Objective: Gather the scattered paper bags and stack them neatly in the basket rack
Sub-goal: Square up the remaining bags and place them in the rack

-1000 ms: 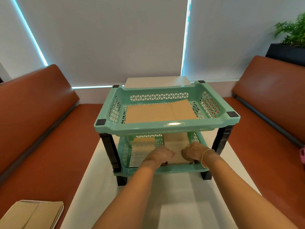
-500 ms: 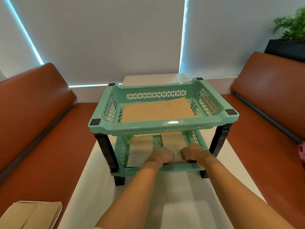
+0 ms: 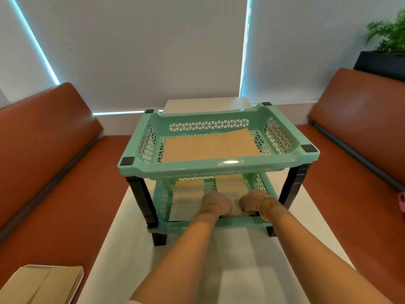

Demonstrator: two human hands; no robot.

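Both hands, left (image 3: 215,204) and right (image 3: 252,201), grip the near edge of a bag (image 3: 231,187) in the rack's (image 3: 219,166) lower tier, its long axis running away from them, fingers hidden

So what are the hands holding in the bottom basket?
Both the left hand and right hand grip the near end of a paper bag in the lower basket.

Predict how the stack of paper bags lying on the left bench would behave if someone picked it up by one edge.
The stack of paper bags looks thin and flat, so it would probably feel light and droop at the unsupported end. Its layered edges suggest that separate bags could slide apart or fan out unless pinched firmly. It lies flat, so rolling seems unlikely.
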